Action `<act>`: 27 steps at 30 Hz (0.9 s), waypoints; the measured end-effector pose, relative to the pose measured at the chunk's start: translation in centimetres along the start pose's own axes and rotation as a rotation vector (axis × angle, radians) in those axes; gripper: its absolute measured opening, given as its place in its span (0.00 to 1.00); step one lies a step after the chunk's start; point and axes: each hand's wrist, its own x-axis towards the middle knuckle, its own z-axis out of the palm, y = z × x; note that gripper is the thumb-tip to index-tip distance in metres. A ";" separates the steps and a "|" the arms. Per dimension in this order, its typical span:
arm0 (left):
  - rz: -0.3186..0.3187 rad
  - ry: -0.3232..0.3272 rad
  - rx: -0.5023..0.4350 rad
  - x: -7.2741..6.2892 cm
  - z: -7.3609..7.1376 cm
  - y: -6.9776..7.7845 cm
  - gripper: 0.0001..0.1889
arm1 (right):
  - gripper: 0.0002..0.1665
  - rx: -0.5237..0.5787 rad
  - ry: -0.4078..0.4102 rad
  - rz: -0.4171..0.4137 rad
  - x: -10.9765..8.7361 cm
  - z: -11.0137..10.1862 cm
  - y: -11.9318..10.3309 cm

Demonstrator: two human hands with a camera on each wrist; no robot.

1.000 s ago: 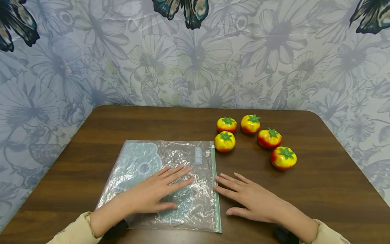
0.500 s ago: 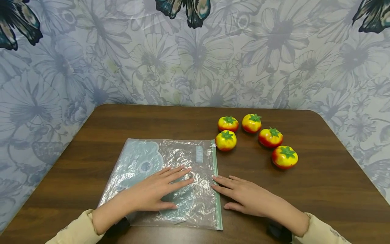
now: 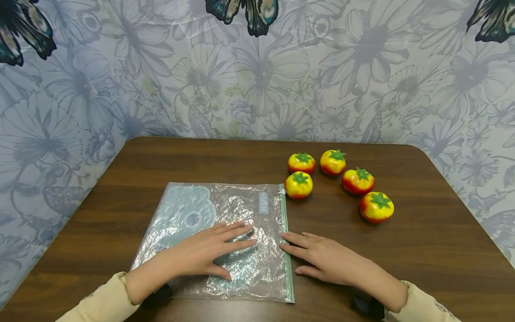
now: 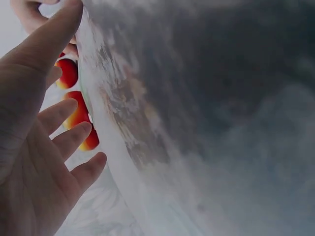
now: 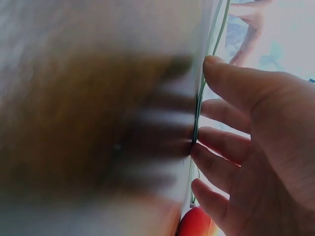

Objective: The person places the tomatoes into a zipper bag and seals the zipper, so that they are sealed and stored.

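A clear plastic zipper bag (image 3: 270, 264) with pale blue printed shapes lies flat on the table (image 3: 426, 250). Over its middle, my left hand (image 3: 205, 251) has its fingers spread and palm down, gripping nothing. My right hand (image 3: 327, 260) is at the bag's right side, fingers extended, with the index and middle fingertips right at the green zipper strip (image 3: 289, 279). In the right wrist view the fingertips line up along the zipper edge (image 5: 197, 110). The left wrist view shows the left hand's fingers (image 4: 66, 140) apart, close to the bag.
Several red-and-yellow tomatoes with green leafy tops sit beyond the right hand; the nearest tomato (image 3: 376, 207) is at the right, and another tomato (image 3: 298, 185) lies beside the bag's upper right corner. A flower-patterned wall covering (image 3: 257, 89) rises behind the table's far edge.
My right hand has shifted left, bringing its fingertips onto the zipper edge. The left hand stays over the bag, its thumb shifted slightly. The tomatoes have not moved.
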 end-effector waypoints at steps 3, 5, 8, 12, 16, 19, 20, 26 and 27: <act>0.006 -0.012 0.005 0.1 0.2 -0.2 0.47 | 0.33 0.014 -0.010 0.008 0.0 0.0 0.0; 0.009 -0.016 0.008 0.2 0.2 -0.3 0.46 | 0.33 0.023 -0.011 0.011 0.0 0.1 0.1; 0.008 -0.032 0.019 0.3 0.3 -0.5 0.45 | 0.33 0.033 -0.004 0.013 -0.1 0.2 0.1; -0.018 -0.073 0.033 0.3 0.3 -0.4 0.43 | 0.33 0.055 0.004 0.026 -0.2 0.2 0.2; -0.041 -0.102 0.043 0.4 0.2 -0.3 0.41 | 0.32 0.081 -0.002 0.048 -0.2 0.2 0.1; -0.047 -0.112 0.051 0.4 0.2 -0.3 0.41 | 0.33 0.089 -0.010 0.055 -0.2 0.2 0.2; -0.048 -0.114 0.054 0.4 0.2 -0.3 0.41 | 0.33 0.090 -0.011 0.055 -0.2 0.2 0.2; -0.047 -0.112 0.032 0.4 0.3 -0.4 0.41 | 0.33 0.112 -0.017 0.061 -0.2 0.2 0.2; -0.046 -0.111 0.027 0.5 0.3 -0.5 0.41 | 0.33 0.117 -0.018 0.063 -0.2 0.3 0.2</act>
